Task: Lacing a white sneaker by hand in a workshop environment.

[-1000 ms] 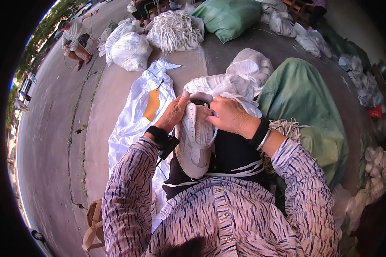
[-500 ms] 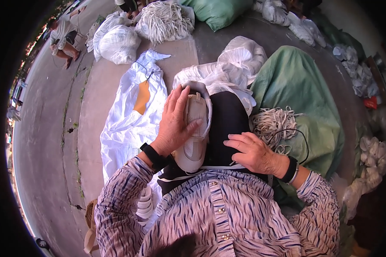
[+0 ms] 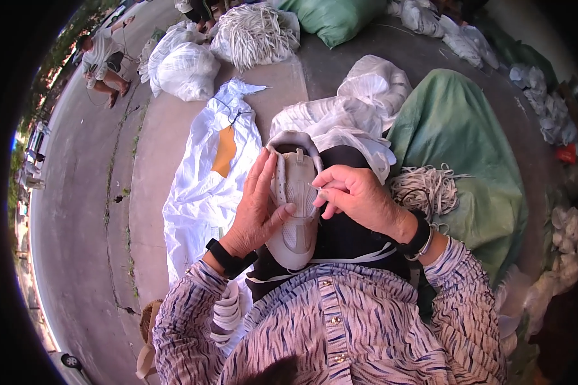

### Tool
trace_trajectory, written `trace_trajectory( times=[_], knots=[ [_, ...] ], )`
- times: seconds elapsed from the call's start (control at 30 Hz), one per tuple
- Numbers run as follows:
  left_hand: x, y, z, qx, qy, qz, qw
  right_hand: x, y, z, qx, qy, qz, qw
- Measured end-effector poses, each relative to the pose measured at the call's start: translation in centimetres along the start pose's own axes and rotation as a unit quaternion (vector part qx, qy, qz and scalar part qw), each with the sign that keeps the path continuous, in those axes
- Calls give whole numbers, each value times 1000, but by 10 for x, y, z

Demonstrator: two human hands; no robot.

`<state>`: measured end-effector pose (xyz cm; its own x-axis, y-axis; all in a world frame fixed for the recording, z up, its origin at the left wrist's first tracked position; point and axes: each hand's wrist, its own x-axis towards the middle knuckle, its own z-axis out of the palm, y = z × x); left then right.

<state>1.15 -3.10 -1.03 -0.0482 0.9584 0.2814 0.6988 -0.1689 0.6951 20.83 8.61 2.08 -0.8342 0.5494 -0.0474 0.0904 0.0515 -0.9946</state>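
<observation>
A beige sneaker [image 3: 295,240] with a mesh tongue and a padded grey collar lies on my dark-covered lap, toe toward me. My left hand [image 3: 257,208] grips its left side, with the thumb across the tongue. At the shoe's right edge, my right hand [image 3: 353,196] pinches a small pale tip, which looks like the end of a shoelace. A white shoelace [image 3: 359,258] runs across my lap below the toe; its path up to my right fingers is hidden.
A heap of loose white laces [image 3: 427,189] rests on a green sack [image 3: 459,138] at my right. White plastic sheeting [image 3: 196,192] with an orange-yellow piece [image 3: 225,153] is at my left. Stuffed white bags [image 3: 372,86] lie ahead. Another person [image 3: 103,61] is at the far left.
My right hand has moved left and up from over my lap to the shoe's right edge, fingers now pinched together. The left hand keeps its hold on the sneaker.
</observation>
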Motion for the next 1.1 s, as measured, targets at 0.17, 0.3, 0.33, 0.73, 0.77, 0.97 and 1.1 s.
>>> trace_trajectory(
  times=[0.17,0.3,0.33,0.73,0.77,0.97,1.1],
  knots=[
    [-6,7,8,47,-9,-14,999,53,2,-6,29,-41,90,995],
    [-7,3,8,-3,7,-23,1000,56,5,0,-61,-49,43,996],
    [-8,1,7,-8,5,-10,1000,51,5,1,-68,-43,49,996],
    [-9,11,14,30,25,-24,999,-6,21,22,-284,79,-86,952],
    [-8,11,15,24,26,-19,999,-8,22,23,-311,83,-77,944],
    [-8,5,16,29,25,-12,999,-8,27,28,-310,97,-85,942],
    [-8,5,17,26,35,-5,999,-5,30,31,-286,115,-94,947]
  ],
)
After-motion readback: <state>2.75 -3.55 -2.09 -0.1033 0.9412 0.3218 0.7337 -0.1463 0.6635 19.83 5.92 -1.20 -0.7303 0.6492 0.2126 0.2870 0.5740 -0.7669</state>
